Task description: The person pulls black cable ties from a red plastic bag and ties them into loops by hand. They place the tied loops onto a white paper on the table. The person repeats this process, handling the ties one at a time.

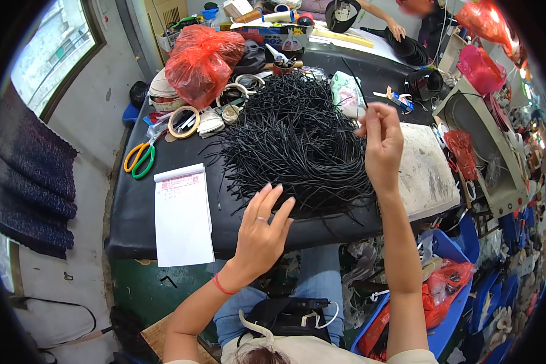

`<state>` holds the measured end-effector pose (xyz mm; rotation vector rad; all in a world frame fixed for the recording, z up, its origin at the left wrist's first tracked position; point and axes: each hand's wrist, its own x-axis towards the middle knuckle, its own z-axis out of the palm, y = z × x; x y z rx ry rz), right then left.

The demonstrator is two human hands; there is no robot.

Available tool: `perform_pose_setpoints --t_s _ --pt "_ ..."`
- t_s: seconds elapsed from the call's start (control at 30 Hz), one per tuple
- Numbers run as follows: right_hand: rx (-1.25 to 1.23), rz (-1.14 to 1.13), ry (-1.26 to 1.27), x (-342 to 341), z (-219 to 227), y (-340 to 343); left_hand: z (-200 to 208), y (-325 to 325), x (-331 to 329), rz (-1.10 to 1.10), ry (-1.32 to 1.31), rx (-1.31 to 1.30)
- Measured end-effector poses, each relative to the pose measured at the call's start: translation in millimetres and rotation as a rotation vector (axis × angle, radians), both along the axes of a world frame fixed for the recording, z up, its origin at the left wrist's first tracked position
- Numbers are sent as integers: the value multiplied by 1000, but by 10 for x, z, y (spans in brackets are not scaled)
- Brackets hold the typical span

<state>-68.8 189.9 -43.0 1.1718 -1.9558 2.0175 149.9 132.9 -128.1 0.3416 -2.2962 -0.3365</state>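
Grasping one black cord (360, 87) between its fingers in the head view, the right hand (382, 134) seems to be singling it out from the cord pile (291, 136) on the surface (133, 212), while the left hand (259, 238), fingers loosely released, hovers by the pile, the next move likely calling for both hands on the cord.

"What does the pile of cords (297, 136) look like?"
"Thin, black, bendy and all tangled, lying on the table (130, 212)."
"And the single cord (356, 82)?"
"It pokes up, leaning left, pinched in the right hand (382, 134)."
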Motion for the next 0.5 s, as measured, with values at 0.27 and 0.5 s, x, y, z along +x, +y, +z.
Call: perform_pose_setpoints --t_s 0.27,0.5 --pt "486 302 738 1004 -64 565 525 36 355 -238 -63 878" --pt "483 300 722 992 -324 695 116 117 602 -341 -186 1454"
